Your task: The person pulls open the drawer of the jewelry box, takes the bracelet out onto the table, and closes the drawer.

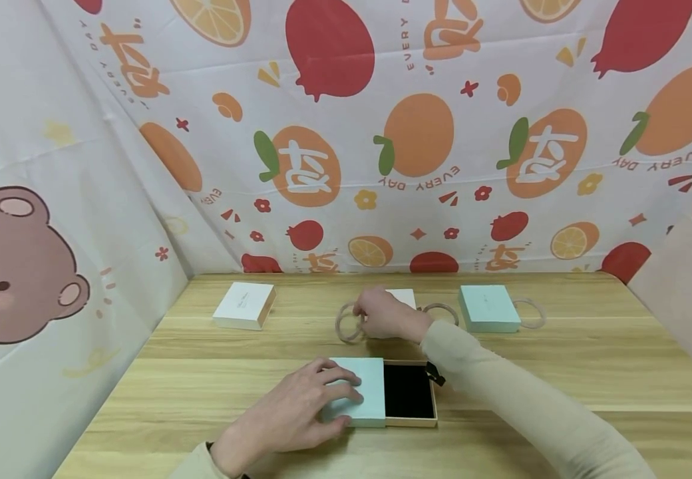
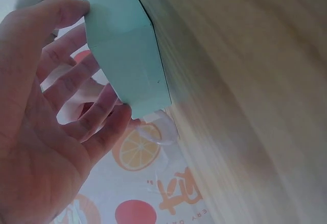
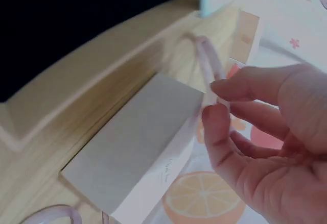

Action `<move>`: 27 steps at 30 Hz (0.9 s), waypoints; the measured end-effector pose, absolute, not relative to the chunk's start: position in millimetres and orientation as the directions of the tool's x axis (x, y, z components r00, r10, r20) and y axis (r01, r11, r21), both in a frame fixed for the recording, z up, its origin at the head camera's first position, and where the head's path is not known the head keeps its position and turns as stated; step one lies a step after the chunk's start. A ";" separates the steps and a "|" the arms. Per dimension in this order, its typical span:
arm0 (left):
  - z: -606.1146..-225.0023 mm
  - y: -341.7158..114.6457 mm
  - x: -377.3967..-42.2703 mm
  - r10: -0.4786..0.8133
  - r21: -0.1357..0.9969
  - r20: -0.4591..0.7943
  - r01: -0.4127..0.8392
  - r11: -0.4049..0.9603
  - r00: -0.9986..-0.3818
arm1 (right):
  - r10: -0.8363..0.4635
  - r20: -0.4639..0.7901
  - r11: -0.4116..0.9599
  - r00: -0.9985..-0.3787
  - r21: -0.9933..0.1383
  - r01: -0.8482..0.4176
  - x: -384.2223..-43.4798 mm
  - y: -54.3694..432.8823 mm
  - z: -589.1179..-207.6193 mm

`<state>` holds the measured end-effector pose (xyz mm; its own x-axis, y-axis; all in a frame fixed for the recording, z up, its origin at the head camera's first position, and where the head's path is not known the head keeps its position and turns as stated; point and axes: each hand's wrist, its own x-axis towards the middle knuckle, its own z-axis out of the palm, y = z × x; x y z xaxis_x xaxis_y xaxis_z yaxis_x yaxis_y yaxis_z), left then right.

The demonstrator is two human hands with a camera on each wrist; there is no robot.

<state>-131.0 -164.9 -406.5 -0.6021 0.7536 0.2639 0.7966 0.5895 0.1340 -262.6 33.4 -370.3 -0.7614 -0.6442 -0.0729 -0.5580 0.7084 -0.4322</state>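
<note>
A teal slide-out box (image 1: pixel 372 392) lies near the front of the table, its tray (image 1: pixel 408 392) with black lining drawn out to the right. My left hand (image 1: pixel 304 406) holds the teal cover, thumb at the near edge and fingers spread over the top; the left wrist view shows the cover's end face (image 2: pixel 127 66). Farther back, my right hand (image 1: pixel 388 314) pinches a pale translucent bangle (image 3: pixel 207 63) between thumb and index finger. In the head view this bangle (image 1: pixel 341 326) stands on edge. Beside the right hand lies a white box (image 3: pixel 138 137), partly hidden in the head view.
Another white box (image 1: pixel 244 305) lies at the back left. Right of centre at the back are a bangle (image 1: pixel 444 307), a second teal box (image 1: pixel 488 308) and a clear bangle (image 1: pixel 534 313). A printed fruit curtain (image 1: pixel 352 199) hangs behind the wooden table (image 1: pixel 561 372).
</note>
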 end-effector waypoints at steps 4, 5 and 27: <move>-406.1 -165.2 -130.6 0.752 0.144 0.258 0.794 0.591 -0.607 | -0.662 -0.026 0.715 -0.749 -0.323 -0.620 -260.2 30.0 -374.4; -406.0 -165.2 -130.5 0.752 0.143 0.258 0.794 0.591 -0.606 | -0.669 -0.013 0.714 -0.743 -0.291 -0.637 -259.3 29.3 -374.4; -404.9 -164.6 -129.4 0.743 0.178 0.227 0.777 0.604 -0.630 | -0.738 0.088 0.674 -0.669 0.148 -0.724 -257.2 8.1 -399.4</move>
